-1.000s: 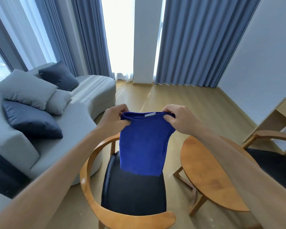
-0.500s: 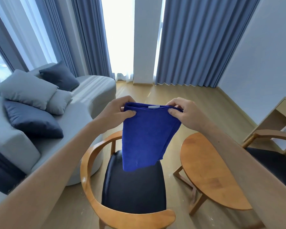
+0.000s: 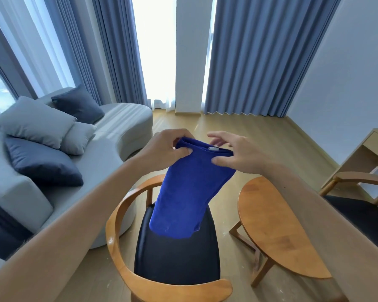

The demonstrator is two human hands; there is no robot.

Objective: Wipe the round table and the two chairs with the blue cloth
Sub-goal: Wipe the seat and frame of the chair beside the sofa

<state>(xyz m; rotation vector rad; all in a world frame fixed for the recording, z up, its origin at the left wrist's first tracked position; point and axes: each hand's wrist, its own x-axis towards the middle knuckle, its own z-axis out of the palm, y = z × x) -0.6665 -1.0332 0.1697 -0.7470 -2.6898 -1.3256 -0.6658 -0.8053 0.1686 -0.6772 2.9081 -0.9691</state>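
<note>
Blue cloth (image 3: 190, 192) hangs folded in the air above the near chair (image 3: 175, 253), left of the round table (image 3: 277, 227). Our left hand (image 3: 166, 149) pinches its top edge; our right hand (image 3: 238, 153) touches it with the thumb, fingers spread loose.

Head view — the only camera, wide-angle, worn at head height, facing forward and down. Nearest: both forearms and the hands (image 3: 207, 152) at centre. Below: near chair (image 3: 122, 214), round bench (image 3: 277, 232). Beyond — floor, curtains (image 3: 255, 55), sofa (image 3: 122, 123) at left.
</note>
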